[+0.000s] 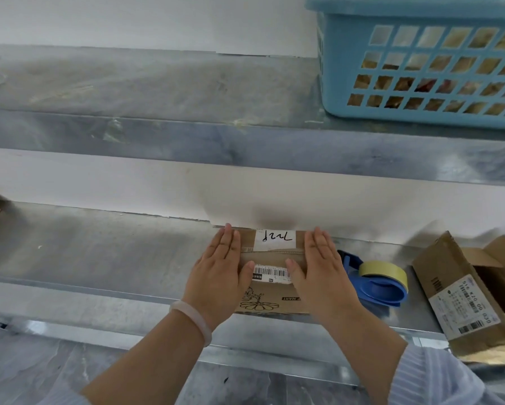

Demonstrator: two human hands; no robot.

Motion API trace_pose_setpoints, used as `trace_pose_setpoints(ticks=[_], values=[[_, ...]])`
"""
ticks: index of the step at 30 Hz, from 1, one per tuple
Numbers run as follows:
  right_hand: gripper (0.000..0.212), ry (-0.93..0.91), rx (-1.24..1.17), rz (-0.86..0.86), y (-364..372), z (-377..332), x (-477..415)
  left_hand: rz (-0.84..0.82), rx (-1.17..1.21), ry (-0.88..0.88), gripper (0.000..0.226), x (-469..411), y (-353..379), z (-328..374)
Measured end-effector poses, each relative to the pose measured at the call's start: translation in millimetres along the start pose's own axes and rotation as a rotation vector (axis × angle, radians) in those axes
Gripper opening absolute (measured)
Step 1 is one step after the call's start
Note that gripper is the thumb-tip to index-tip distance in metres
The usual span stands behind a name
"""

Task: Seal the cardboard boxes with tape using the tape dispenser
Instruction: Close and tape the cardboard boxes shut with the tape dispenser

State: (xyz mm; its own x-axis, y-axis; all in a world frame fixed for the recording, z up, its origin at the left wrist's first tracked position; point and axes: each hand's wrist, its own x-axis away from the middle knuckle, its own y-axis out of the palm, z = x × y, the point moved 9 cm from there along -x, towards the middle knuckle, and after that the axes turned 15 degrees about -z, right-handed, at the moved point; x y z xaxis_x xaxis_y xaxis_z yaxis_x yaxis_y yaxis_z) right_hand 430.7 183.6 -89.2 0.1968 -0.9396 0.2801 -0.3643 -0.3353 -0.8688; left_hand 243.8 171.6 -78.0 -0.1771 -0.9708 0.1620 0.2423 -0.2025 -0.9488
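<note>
Pressing a small brown cardboard box (271, 255), flaps closed, matte, bearing a handwritten white label (274, 238) and barcode sticker (271, 271), on the scuffed metal shelf (113, 252) between flat, straight-fingered left hand (219, 267) and right hand (322, 267), beside a blue plastic tape dispenser (377, 283).

Both forearms reach forward from the lower edge of the view and converge slightly, bringing the 2 hands side by side with a gap between them. The left hand (219, 276) lies palm down, its 4 fingers straight, held together and pointing away from the person, the thumb spread inward toward the other hand. The right hand (322, 273) mirrors it, with fingers flat and together and the thumb angled inward.
</note>
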Motion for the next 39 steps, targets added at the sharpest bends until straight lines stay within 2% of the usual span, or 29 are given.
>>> trace_pose_setpoints(ticks=[6, 8, 11, 14, 17, 22, 24, 32, 39], values=[[0.07, -0.036, -0.453, -0.025, 6, 23, 5, 0.085, 0.673, -0.006, 0.047, 5, 1, -24], [0.069, -0.01, -0.601, 0.002, 8, 33, 7, 0.079, 0.855, -0.01, 0.051, 7, 5, -32], [0.069, 0.002, -0.732, 0.032, 13, 36, 12, -0.054, 1.223, 0.03, 0.061, 11, 20, -39], [0.066, 0.003, -0.786, 0.051, 14, 37, 16, -0.169, 1.244, 0.131, 0.069, 14, 21, -39], [0.066, 0.004, -0.809, 0.063, 15, 42, 23, -0.191, 1.207, 0.147, 0.086, 17, 19, -40], [0.067, 0.007, -0.828, 0.092, 9, 55, 30, -0.311, 1.029, 0.256, 0.114, 18, 17, -25], [0.067, -0.003, -0.824, 0.087, 6, 57, 31, -0.306, 0.988, 0.262, 0.114, 21, 13, -23], [0.064, -0.181, -0.741, -0.015, -4, 7, 16, -0.029, 1.039, 0.202, 0.099, 62, -6, -57], [0.057, -0.374, -0.595, -0.003, -1, -91, -6, 0.313, 1.042, -0.055, 0.093, 129, -40, -148]])
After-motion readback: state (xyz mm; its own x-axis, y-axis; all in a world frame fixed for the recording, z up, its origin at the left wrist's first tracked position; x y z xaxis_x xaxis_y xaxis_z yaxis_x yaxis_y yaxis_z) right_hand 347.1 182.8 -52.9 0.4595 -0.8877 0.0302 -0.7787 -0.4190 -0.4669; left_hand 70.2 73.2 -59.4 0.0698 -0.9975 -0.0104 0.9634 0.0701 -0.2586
